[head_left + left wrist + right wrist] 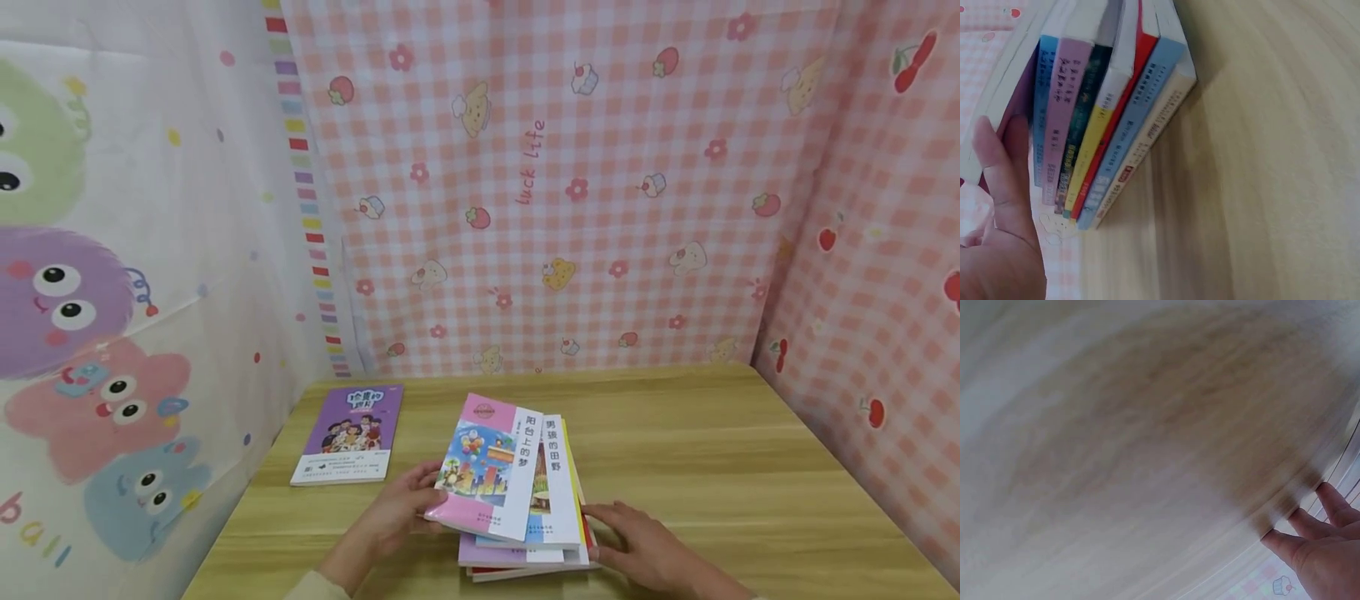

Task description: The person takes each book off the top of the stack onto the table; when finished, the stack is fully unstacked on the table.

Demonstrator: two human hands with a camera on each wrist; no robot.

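My left hand (393,512) holds a pink-and-white picture-cover book (480,462) by its left edge, thumb on the cover. The book lies tilted over the top of a stack of several books (517,554). Just beneath it shows a white-covered book (558,500), partly hidden. In the left wrist view the held book (1007,81) stands apart from the coloured spines (1088,125) of the stack, gripped between thumb and fingers. My right hand (645,546) rests its extended fingertips against the stack's right side. The right wrist view shows that hand (1329,556) at the lower right.
A purple-and-white book (348,437) lies flat by itself at the back left of the wooden table (697,450). Patterned cloth hangs (570,233) along the back, with more at both sides.
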